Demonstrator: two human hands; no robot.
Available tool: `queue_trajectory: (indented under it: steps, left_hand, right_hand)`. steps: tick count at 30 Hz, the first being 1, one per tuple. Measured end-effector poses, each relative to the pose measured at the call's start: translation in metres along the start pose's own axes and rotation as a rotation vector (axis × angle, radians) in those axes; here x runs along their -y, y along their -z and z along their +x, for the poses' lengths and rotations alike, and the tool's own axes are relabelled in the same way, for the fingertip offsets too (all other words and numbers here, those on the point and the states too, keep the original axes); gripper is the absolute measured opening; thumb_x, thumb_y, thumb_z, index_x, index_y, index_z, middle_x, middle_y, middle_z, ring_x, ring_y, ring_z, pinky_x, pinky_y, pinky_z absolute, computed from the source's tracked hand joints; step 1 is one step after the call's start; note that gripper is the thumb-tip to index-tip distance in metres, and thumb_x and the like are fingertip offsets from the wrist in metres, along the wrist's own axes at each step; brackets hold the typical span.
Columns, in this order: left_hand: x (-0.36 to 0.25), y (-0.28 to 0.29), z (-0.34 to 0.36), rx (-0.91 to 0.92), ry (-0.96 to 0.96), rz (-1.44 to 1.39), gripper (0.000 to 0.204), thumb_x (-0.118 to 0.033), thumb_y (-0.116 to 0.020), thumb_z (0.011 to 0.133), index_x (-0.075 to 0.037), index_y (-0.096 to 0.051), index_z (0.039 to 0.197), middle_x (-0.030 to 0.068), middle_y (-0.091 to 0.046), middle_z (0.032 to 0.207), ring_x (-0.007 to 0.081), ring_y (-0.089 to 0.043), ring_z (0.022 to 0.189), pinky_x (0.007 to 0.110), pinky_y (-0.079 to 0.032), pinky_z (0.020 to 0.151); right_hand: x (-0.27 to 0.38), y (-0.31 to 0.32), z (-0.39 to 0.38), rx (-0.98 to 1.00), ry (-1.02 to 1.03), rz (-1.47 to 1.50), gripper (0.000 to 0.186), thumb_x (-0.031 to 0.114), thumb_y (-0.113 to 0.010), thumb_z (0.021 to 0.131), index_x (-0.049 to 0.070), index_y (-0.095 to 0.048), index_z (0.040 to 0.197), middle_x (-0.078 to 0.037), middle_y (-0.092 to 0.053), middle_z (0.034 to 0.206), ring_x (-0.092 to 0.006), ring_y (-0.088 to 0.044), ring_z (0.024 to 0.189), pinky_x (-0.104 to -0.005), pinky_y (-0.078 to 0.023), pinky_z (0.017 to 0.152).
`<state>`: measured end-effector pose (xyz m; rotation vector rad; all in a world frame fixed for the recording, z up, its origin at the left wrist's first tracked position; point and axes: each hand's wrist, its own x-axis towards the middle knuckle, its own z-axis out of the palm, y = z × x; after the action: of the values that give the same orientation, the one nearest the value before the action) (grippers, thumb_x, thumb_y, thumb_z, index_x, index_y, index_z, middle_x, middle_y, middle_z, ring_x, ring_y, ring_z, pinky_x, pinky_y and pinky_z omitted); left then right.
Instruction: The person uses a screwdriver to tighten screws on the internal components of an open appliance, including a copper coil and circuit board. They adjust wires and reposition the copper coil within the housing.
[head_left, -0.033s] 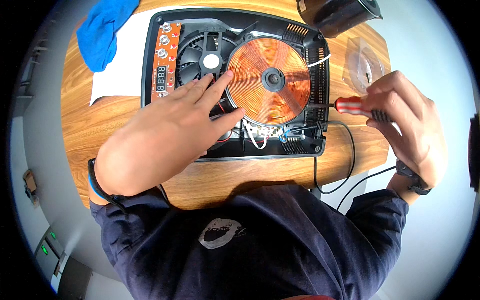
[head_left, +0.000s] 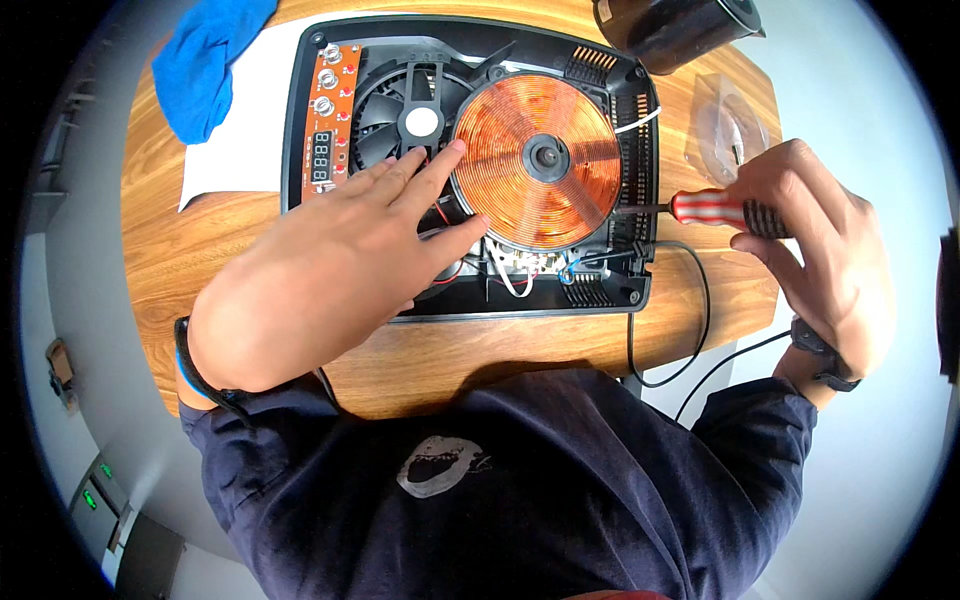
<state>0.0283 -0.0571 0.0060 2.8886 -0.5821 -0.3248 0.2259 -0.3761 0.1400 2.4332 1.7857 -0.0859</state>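
Head view: left hand (head_left: 330,265), loosely spread, over left edge of copper coil (head_left: 540,200); right hand (head_left: 825,240), fingers curled on red screwdriver (head_left: 700,207), shaft at coil's right edge; coil inside black casing (head_left: 410,308).

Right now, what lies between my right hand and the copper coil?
In the head view, a red-handled screwdriver reaches from the right hand over the edge of the black casing toward the copper coil.
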Motion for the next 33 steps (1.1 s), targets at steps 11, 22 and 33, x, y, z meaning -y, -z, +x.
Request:
queue_trajectory:
  steps: [11,22,33]
  left_hand:
    - [0.002,0.003,0.004,-0.005,0.004,-0.029,0.090,-0.016,-0.097,0.087,-0.025,-0.062,0.169,0.0220,-0.036,0.190,0.0427,-0.053,0.165,0.050,-0.051,0.133]
    - [0.003,0.004,0.003,0.006,0.005,-0.040,0.090,-0.016,-0.097,0.087,-0.026,-0.062,0.169,0.0222,-0.035,0.191,0.0426,-0.053,0.165,0.049,-0.051,0.132]
    - [0.002,0.002,0.002,0.000,0.015,-0.036,0.091,-0.016,-0.097,0.088,-0.027,-0.061,0.170,0.0227,-0.038,0.189,0.0423,-0.053,0.165,0.050,-0.052,0.132]
  right_hand:
    - [-0.012,-0.003,0.002,-0.015,0.033,0.041,0.050,0.037,-0.091,0.096,0.001,-0.071,0.124,-0.012,-0.076,0.116,-0.0322,-0.086,0.099,-0.0432,-0.070,0.080]
    - [-0.011,-0.005,0.002,-0.050,0.133,0.052,0.038,0.029,-0.092,0.095,0.003,-0.074,0.116,-0.012,-0.073,0.125,-0.0297,-0.082,0.110,-0.0436,-0.070,0.081]
    - [-0.012,-0.011,-0.001,-0.043,0.012,0.199,0.048,0.027,-0.095,0.091,0.002,-0.073,0.126,-0.014,-0.076,0.117,-0.0364,-0.087,0.102,-0.0442,-0.071,0.075]
